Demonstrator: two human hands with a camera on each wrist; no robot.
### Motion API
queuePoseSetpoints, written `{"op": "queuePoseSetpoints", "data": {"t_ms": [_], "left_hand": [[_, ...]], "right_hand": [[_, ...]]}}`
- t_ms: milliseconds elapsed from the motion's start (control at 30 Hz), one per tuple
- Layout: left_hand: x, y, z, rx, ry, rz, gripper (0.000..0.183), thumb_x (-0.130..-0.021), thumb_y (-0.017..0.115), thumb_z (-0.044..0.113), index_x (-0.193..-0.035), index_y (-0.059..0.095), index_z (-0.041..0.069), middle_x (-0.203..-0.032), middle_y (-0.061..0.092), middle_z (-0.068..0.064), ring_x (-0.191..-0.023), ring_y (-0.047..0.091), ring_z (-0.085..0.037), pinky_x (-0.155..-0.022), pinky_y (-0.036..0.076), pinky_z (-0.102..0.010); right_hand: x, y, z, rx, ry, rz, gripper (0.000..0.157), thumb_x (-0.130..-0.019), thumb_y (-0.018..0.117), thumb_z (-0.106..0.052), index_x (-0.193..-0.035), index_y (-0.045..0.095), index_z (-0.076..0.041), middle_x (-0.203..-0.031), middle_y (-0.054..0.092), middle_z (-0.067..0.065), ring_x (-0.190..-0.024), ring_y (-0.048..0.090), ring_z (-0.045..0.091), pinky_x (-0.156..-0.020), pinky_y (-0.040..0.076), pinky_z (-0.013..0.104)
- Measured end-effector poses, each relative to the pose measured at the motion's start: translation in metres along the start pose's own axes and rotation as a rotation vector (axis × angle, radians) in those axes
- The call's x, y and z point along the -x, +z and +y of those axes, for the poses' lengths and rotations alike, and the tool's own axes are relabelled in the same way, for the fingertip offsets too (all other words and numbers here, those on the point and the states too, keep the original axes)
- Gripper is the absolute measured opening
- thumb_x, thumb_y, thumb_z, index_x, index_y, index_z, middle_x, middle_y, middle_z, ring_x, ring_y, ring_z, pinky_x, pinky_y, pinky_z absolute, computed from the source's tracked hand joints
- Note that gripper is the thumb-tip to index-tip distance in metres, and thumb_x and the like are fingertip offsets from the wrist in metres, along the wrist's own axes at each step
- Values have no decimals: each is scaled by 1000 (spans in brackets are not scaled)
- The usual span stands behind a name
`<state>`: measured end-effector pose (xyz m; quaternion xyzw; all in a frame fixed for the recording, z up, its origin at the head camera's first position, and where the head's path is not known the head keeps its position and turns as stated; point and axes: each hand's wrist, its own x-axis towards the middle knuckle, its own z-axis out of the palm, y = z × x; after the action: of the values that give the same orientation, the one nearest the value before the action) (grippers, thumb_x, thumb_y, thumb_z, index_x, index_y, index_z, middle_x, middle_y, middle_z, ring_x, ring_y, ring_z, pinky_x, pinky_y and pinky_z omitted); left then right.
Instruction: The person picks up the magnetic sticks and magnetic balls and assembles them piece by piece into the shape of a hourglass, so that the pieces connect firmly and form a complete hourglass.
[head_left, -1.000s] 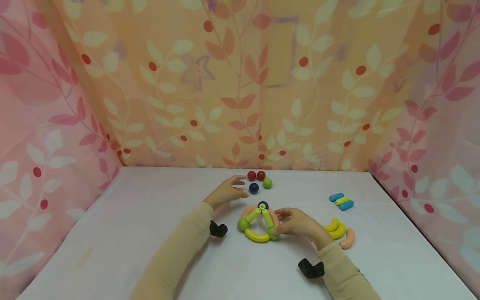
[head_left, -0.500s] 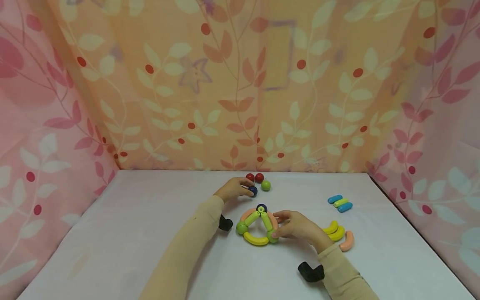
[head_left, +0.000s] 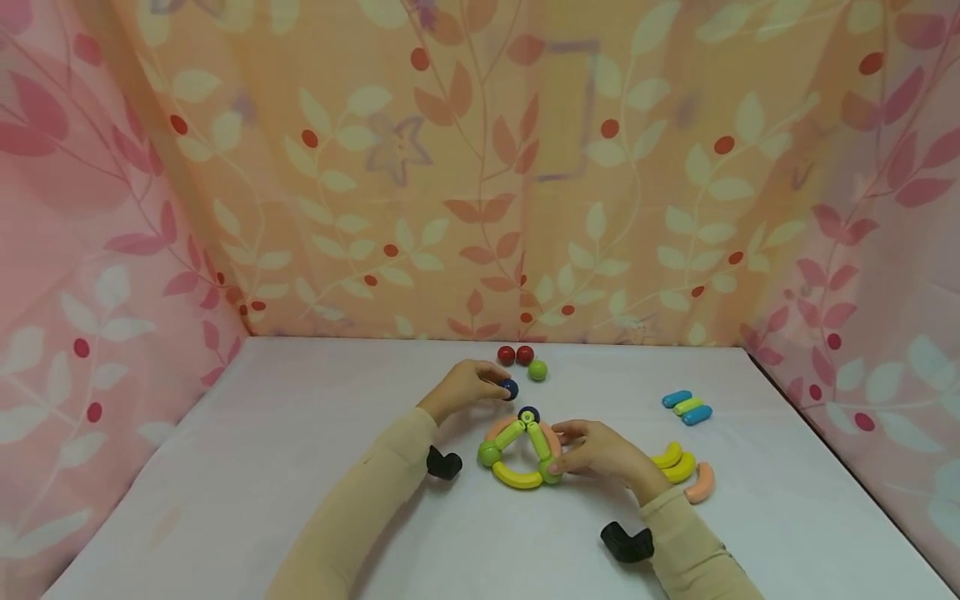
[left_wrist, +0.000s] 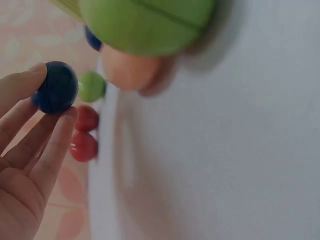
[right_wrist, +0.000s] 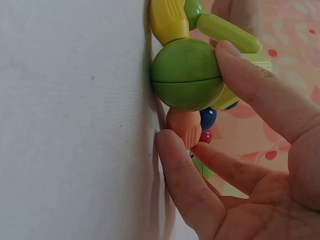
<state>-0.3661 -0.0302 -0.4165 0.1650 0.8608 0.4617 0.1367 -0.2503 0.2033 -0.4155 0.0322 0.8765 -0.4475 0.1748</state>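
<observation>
In the head view my left hand (head_left: 463, 389) pinches a dark blue ball (head_left: 511, 389) behind the built ring. The left wrist view shows that blue ball (left_wrist: 59, 87) between thumb and fingertips. My right hand (head_left: 603, 452) holds the right side of a ball-and-rod toy structure (head_left: 517, 477). This has a yellow curved rod in front, peach curved rods at the sides, two green balls, a blue ball at the back and two light green straight rods leaning together. In the right wrist view, my thumb presses a green ball (right_wrist: 187, 75) while fingers touch a peach rod (right_wrist: 184, 125).
Two red balls (head_left: 515, 356) and a green ball (head_left: 537, 370) sit near the table's back edge. On the right lie blue and green straight rods (head_left: 687, 407), yellow curved rods (head_left: 678, 468) and a peach curved rod (head_left: 701, 483). Patterned cloth walls (head_left: 480, 167) enclose the white table.
My left hand has moved right to the blue ball, taken hold of it and drawn it slightly toward the structure. The right hand and the structure have stayed in place.
</observation>
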Motion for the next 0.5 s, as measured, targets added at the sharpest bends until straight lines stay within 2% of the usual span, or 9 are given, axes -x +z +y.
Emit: {"op": "queuePoseSetpoints", "data": {"t_ms": [100,200,400,500], "left_hand": [[15,-2,9,8,23,-14,29,-84,80,31,-111,74,23,-111,72,3,-108,62,-17,-105,50,-42],[31,-3,21,22,47,-23,28,-84,81,31,-110,74,25,-108,72,5,-105,63,-16,-101,53,-39],[53,1,43,2,192,-34,28,-84,80,23,-112,75,19,-103,75,1,-94,67,-13,-88,58,-30],[59,5,47,-30,228,-36,28,-84,81,21,-112,76,17,-104,75,0,-92,67,-12,-85,58,-27]], "right_hand": [[0,0,1,-2,-4,-6,77,-70,91,-24,-137,57,-7,-127,61,12,-98,59,20,-83,57,33],[0,0,2,-8,-10,-19,77,-70,91,-25,-138,57,-7,-126,61,11,-96,58,20,-82,57,32],[-2,-2,3,5,-15,-15,77,-70,91,-26,-137,57,-8,-127,61,11,-99,58,21,-81,55,32],[-1,-3,3,2,-12,-18,77,-71,91,-26,-138,56,-8,-128,61,11,-99,57,21,-81,55,31]]}}
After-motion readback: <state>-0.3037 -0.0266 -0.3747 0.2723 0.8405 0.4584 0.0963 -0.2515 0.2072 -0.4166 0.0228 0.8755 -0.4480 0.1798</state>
